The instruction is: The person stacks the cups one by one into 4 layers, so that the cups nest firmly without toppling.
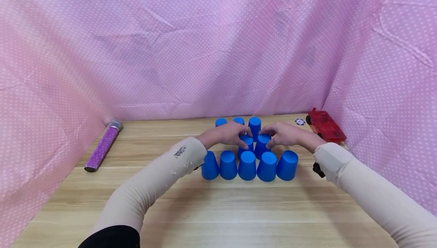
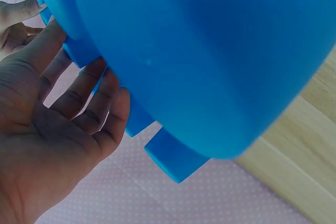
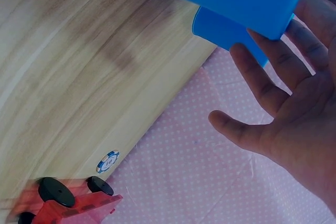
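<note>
In the head view, my left hand (image 1: 227,132) holds a blue cup (image 1: 246,142) of the middle row, thumb on the near side and fingers behind. Opposite it, my right hand (image 1: 288,134) has thumb and forefinger around the neighbouring blue cup (image 1: 262,148). Both cups stand upside down, side by side. The left wrist view shows the left fingers (image 2: 113,103) bent against the blue cups, its thumb hidden. Seen from the right wrist, the forefinger meets a cup's edge while the other fingers (image 3: 262,85) spread loosely.
A front row of several upside-down blue cups (image 1: 247,166) stands nearer me, and three more cups (image 1: 254,126) stand behind. On the left of the wooden table (image 1: 218,214) lies a purple microphone (image 1: 104,145). A poker chip (image 1: 299,121) and a red toy car (image 1: 326,126) are at the back right.
</note>
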